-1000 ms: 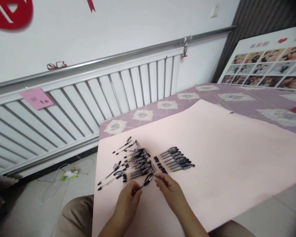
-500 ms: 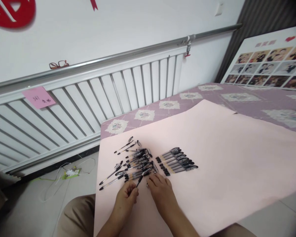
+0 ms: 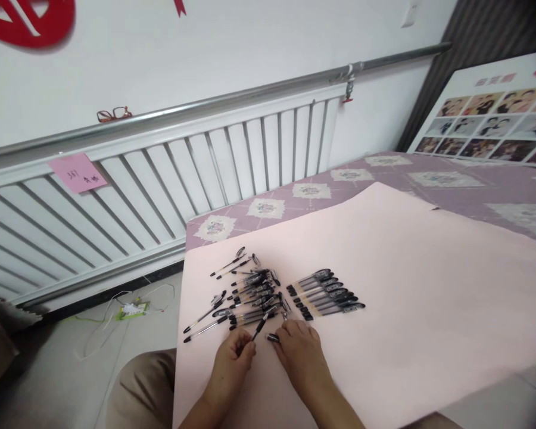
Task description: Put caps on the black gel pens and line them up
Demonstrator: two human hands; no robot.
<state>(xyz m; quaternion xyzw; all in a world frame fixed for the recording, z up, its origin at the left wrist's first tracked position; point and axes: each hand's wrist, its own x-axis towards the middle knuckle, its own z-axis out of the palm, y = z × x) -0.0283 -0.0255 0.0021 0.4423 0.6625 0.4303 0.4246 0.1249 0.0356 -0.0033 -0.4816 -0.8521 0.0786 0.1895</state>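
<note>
Across the worktop [image 3: 241, 219] lies a pink sheet [image 3: 411, 280]. On it, a jumbled heap [image 3: 250, 318] of pens sits left of a neat row [image 3: 328, 293]. The right hand [image 3: 302, 350] touches a small black piece, its grip unclear; the left hand's [image 3: 232, 359] fingers clamp one tilted pen [image 3: 259, 327].

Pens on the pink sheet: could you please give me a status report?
Left hand holding a pen. Right hand gripping a black piece, likely a cap. Loose pen pile close beyond the left hand; neat pen row right of it.
</note>
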